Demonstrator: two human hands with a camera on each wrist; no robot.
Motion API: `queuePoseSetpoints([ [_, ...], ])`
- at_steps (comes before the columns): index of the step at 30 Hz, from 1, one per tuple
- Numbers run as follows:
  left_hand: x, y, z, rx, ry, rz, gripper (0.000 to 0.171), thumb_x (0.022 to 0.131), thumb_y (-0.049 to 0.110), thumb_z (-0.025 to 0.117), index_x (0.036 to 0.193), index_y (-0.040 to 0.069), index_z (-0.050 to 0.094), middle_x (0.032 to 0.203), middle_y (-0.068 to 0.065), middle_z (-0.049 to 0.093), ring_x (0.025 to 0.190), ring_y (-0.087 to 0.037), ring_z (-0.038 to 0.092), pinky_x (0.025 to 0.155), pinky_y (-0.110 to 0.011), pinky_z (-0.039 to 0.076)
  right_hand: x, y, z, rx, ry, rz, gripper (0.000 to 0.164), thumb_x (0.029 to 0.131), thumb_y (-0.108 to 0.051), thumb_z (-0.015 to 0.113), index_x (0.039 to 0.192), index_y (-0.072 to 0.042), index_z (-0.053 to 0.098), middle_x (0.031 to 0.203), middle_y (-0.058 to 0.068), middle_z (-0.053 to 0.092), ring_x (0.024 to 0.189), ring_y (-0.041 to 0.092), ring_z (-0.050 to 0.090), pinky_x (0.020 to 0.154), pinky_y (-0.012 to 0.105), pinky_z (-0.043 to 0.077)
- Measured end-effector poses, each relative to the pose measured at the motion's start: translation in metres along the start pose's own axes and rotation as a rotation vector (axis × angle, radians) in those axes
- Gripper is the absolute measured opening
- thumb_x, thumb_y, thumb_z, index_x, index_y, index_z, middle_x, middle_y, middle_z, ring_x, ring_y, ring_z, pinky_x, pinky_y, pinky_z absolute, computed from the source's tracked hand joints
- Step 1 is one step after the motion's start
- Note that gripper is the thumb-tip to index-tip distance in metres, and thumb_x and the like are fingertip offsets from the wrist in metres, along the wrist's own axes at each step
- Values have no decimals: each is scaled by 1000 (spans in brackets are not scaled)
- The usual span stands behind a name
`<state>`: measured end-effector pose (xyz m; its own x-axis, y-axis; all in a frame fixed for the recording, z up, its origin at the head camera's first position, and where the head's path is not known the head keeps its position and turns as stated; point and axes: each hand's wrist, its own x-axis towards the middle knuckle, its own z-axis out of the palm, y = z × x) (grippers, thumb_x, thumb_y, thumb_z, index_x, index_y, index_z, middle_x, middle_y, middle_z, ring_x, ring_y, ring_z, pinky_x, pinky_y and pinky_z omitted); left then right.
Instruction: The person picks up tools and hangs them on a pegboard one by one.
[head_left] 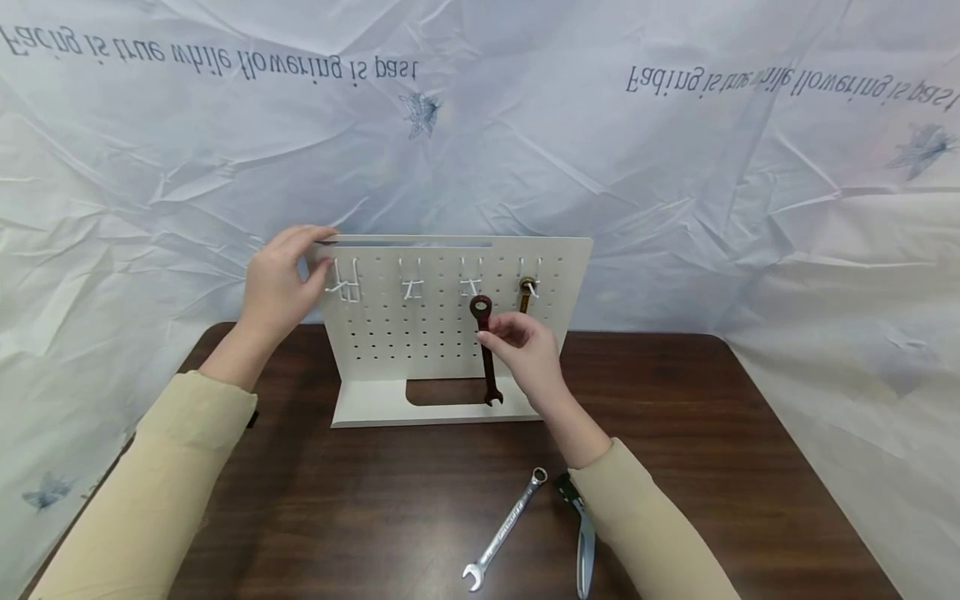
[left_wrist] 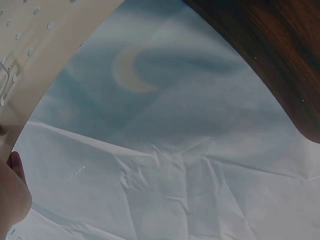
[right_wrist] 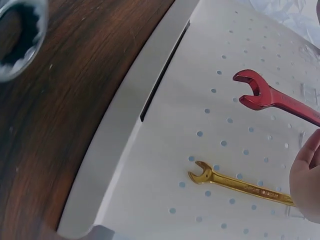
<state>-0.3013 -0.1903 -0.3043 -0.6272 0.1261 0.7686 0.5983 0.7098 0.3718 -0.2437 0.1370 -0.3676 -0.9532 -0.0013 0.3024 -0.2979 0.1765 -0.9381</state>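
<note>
A white pegboard stand (head_left: 390,333) stands upright on the table, with wire hooks along its upper part. My left hand (head_left: 281,275) grips the board's upper left corner, thumb in front and fingers over the top edge. Between thumb and fingers my right hand (head_left: 528,354) pinches a red combination wrench (head_left: 487,358). Its ring end is up, just below the third hook (head_left: 470,283), and its open end points down. A gold wrench (right_wrist: 245,186) hangs from the rightmost hook (head_left: 531,287), partly behind the right hand in the head view.
On the dark wooden table (head_left: 337,500) lies a silver combination wrench (head_left: 504,533), in front of the stand. Beside it, partly under the right sleeve, is a tool with grey handles (head_left: 585,550). A pale printed cloth (head_left: 480,167) hangs behind the table.
</note>
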Motion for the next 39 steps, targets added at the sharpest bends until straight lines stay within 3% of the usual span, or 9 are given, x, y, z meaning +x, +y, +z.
queuePoseSetpoints([
  [5,-1,2,-2,1,-2,-9,38,90,-12,70,126,-1,73,123,-22,75,116,-40,69,100,-54,53,5,2,6,71,30,48,15,93,-2,79,103,6,72,86,-12,69,81,4,62,73,16,53],
  [22,-4,6,-4,6,-10,-15,38,90,-11,70,126,-1,73,126,-22,74,121,-40,68,105,-55,52,16,0,20,55,86,220,20,94,-9,81,109,3,76,104,4,74,88,5,63,78,17,55],
  [33,-10,16,-8,14,-7,-22,37,90,-11,70,126,-2,73,126,-24,73,121,-42,67,106,-56,52,14,-6,25,68,114,255,19,94,-11,81,107,1,76,99,1,72,86,6,63,76,20,54],
  [39,-19,28,-12,32,4,-37,37,90,-11,70,125,0,73,125,-23,74,120,-42,68,106,-56,52,6,-7,20,70,98,215,19,93,-9,82,106,3,75,97,3,73,82,4,64,73,17,54],
])
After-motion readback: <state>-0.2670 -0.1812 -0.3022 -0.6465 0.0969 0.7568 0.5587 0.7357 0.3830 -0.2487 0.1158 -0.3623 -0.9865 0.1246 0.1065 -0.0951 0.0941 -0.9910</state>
